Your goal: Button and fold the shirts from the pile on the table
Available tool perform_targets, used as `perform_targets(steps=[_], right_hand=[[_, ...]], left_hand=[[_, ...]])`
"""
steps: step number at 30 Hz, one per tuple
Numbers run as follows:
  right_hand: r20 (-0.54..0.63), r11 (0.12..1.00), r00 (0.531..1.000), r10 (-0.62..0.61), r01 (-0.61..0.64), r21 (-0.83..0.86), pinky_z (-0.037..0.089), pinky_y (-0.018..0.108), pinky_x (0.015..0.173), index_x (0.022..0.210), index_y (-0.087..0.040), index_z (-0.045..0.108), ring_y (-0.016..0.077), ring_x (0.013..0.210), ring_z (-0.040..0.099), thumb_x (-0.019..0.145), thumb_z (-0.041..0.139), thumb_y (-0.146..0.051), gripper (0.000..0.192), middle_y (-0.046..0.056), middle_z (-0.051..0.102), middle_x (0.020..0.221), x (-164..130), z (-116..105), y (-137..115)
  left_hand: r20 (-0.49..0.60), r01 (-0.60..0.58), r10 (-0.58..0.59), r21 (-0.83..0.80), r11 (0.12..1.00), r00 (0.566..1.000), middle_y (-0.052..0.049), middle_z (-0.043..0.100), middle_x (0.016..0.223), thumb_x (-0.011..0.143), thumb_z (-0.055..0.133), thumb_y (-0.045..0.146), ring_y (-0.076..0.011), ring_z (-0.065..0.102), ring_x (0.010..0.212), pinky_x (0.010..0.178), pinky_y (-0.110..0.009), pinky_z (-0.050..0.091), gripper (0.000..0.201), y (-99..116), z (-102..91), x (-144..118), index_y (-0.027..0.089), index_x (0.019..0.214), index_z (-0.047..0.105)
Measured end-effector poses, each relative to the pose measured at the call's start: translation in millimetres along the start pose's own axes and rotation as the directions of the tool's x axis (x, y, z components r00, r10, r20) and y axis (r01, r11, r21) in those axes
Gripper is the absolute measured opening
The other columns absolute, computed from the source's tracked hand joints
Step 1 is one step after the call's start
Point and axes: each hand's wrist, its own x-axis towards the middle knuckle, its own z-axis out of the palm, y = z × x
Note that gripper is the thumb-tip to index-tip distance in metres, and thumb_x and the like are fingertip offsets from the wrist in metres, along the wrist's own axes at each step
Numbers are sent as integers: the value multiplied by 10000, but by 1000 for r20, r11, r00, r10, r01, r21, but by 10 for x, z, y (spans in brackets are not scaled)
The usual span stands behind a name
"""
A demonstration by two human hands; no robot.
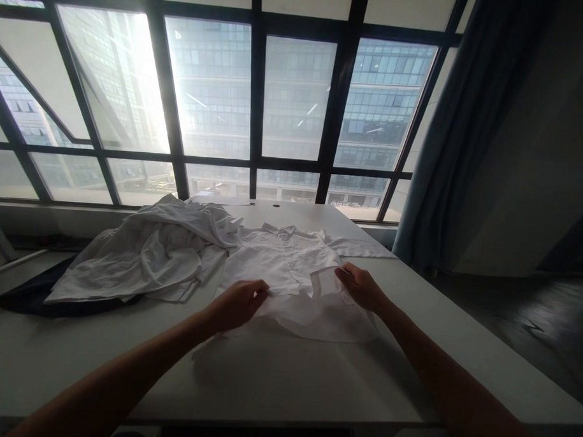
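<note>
A white collared shirt lies spread on the white table, its collar toward the window and one sleeve stretched out to the right. My left hand is closed on the shirt's front edge near the hem, left of the middle. On the other side my right hand pinches a lifted flap of the same shirt, raised a little above the rest. The lower back of the shirt hangs toward me in a curved hem below both hands.
A heap of white garments lies to the left, partly over a dark cloth. The white table ends at a right edge beside a blue curtain. Large framed windows stand behind the table.
</note>
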Motion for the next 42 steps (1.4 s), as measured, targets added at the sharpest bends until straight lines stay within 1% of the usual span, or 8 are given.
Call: perform_targets(steps=[3,8,19,25,28,31,37,42], right_hand=[[214,999,976,-29,37,-29,378,280,577,749,-192,523,144,602,455,866,475,-690,513,-1,529,674,-22,-51,-23],[545,998,837,40,-5,-66,475,334,758,990,-185,654,226,877,593,665,758,-591,530,71,647,1013,-65,-191,-117],[612,973,762,212,-109,-202,398,486,1044,1348,-275,580,369,1299,431,523,861,-466,892,109,411,1472,-57,-266,-32],[575,998,818,17,21,-59,480,426,918,1168,-217,669,293,1103,557,631,802,-523,633,101,574,1224,-77,-213,-131],[551,996,833,-50,85,-39,490,402,862,999,-205,702,265,1012,582,658,794,-419,413,82,611,1126,-108,-142,-241],[535,983,830,-159,185,5,485,350,800,840,-189,687,220,903,592,698,763,-363,237,68,642,1020,-131,-68,-319],[316,986,934,-167,165,33,357,265,524,614,-187,494,116,531,433,841,571,-652,524,-9,503,576,-95,33,-243],[150,973,988,-46,10,229,394,266,520,587,-214,408,149,522,518,853,415,-773,619,-11,463,535,-74,84,-219]], left_hand=[[114,-137,116,194,971,987,-81,715,1012,945,484,256,-200,672,849,757,-291,490,239,14,120,-69,188,1100,652],[250,-176,102,294,939,963,-64,700,1108,871,617,332,-249,649,998,812,-336,499,330,59,140,-179,227,1184,627],[281,-24,-71,319,948,957,-93,633,1204,713,748,519,-310,581,1104,934,-419,448,531,89,128,-56,227,1140,630],[271,-124,-2,448,886,963,-111,661,1079,883,557,269,-266,614,970,816,-382,504,162,163,194,-22,178,969,661],[270,-207,71,516,832,960,-128,655,1064,869,498,130,-249,602,959,760,-343,514,180,157,274,-3,154,966,647],[268,-118,-14,470,874,963,-92,676,1076,840,558,165,-243,627,962,747,-329,512,201,123,264,45,193,1017,651],[429,16,-157,314,949,890,-61,684,1099,677,785,439,-261,654,949,758,-319,489,494,76,78,177,237,1106,650],[380,38,-154,296,955,912,-51,714,988,686,761,506,-247,661,876,692,-276,446,457,42,173,209,225,1034,664]])
